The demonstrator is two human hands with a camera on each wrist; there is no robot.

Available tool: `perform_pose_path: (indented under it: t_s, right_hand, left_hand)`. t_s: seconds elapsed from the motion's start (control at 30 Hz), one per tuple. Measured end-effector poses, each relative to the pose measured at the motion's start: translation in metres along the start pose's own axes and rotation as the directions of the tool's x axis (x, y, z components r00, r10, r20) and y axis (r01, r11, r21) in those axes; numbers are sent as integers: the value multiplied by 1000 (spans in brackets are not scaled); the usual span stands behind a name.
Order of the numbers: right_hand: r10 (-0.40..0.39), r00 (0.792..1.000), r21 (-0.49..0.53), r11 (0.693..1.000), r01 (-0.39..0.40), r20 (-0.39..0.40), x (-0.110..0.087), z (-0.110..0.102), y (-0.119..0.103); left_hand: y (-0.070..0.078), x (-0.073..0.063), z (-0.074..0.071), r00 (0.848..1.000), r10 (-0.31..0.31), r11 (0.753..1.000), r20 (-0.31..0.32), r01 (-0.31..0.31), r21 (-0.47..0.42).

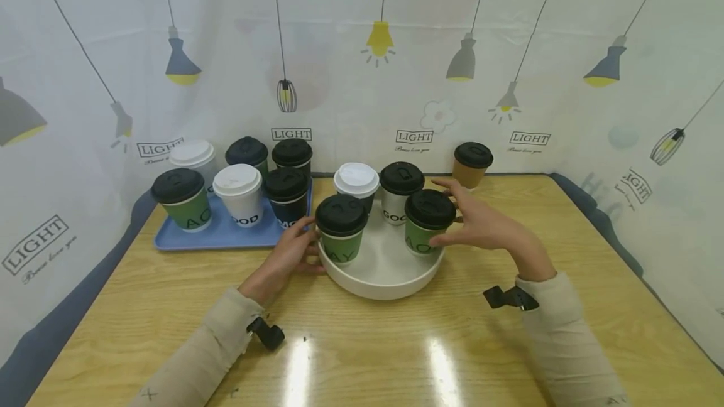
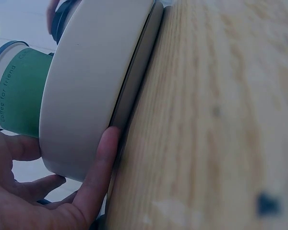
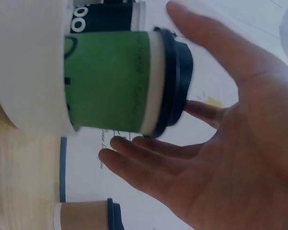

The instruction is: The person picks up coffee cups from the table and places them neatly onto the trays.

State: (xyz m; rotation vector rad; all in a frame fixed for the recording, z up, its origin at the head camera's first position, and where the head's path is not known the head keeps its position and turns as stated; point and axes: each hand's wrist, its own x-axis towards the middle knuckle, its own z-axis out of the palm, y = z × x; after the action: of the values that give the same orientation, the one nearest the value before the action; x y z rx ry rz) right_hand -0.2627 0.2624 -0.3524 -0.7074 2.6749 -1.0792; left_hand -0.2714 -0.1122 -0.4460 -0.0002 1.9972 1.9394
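Observation:
A white round tray [image 1: 380, 287] with a raised rim holds several lidded paper cups. At its left side my left hand [image 1: 292, 249] touches the wall with extended fingers, beside a green cup with a black lid [image 1: 341, 231]. In the left wrist view, one of its digits [image 2: 105, 152] lies low along the tray wall [image 2: 86, 91], near the table. My right hand [image 1: 483, 217] is spread around another green cup [image 1: 428, 223] at the tray's right. The right wrist view shows a gap between palm and lid [image 3: 175, 86]. Behind stand a white-lidded dark cup [image 1: 356, 181] and a black-lidded white cup [image 1: 401, 188].
A blue rectangular tray [image 1: 226, 240] at the left carries several lidded cups, some green, white or dark. A brown cup with a black lid [image 1: 471, 166] stands at the back right. The wooden table [image 1: 367, 350] meets a patterned cloth backdrop [image 1: 339, 49].

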Motion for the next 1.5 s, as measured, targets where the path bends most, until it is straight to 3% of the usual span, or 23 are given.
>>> perform_pose_path:
  t_s: [0.2, 0.27, 0.33, 0.4, 0.5, 0.6, 0.67, 0.73, 0.8, 0.87, 1.07, 1.2, 1.37, 1.5]
  right_hand:
    - [19, 1000, 118, 993, -18, -5, -10, -22, 9]
    - [30, 997, 150, 988, -19, -73, -11, -27, 14]
    - [55, 980, 153, 988, -25, -194, -8, -28, 21]
    - [99, 937, 152, 987, -50, -335, -2, -26, 31]
    - [169, 832, 125, 985, -120, -529, 7, -21, 51]
    - [208, 742, 101, 977, -187, -638, 19, -20, 72]
    - [211, 707, 72, 972, -222, -676, 28, -22, 86]
    - [211, 691, 52, 969, -243, -691, 38, -26, 98]
    - [214, 689, 38, 964, -262, -692, 47, -30, 109]
    - [228, 700, 37, 960, -276, -677, 55, -35, 119]
    - [285, 783, 24, 945, -327, -553, 71, -49, 138]
    - [321, 821, 48, 939, -340, -472, 80, -56, 142]
    - [348, 838, 72, 933, -351, -420, 88, -60, 146]
    - [348, 838, 74, 934, -351, -420, 92, -60, 150]
  left_hand:
    - [1, 0, -2, 1000, -11, 1000, -4, 11, 0]
    - [1, 0, -2, 1000, -11, 1000, -9, 11, -2]
    - [2, 1, -3, 1000, -11, 1000, -17, 11, -6]
    - [2, 1, -3, 1000, -7, 1000, -14, 7, -7]
    - [2, 1, -3, 1000, -6, 1000, -9, 6, -10]
    - [2, 1, -2, 1000, -4, 1000, 1, 4, -13]
    - [2, 1, -2, 1000, -7, 1000, -4, 7, -19]
    - [1, 1, -2, 1000, -12, 1000, -10, 12, -26]
    - [1, 1, -2, 1000, -21, 999, -17, 20, -33]
    - [0, 1, -3, 1000, -22, 999, -13, 21, -36]
    - [-2, 0, -3, 1000, -24, 999, -5, 24, -47]
    - [-3, 0, -3, 1000, -13, 999, -5, 13, -39]
    - [-3, 1, -3, 1000, -16, 999, -13, 16, -34]
    - [-2, 2, -3, 1000, -27, 999, -8, 27, -21]
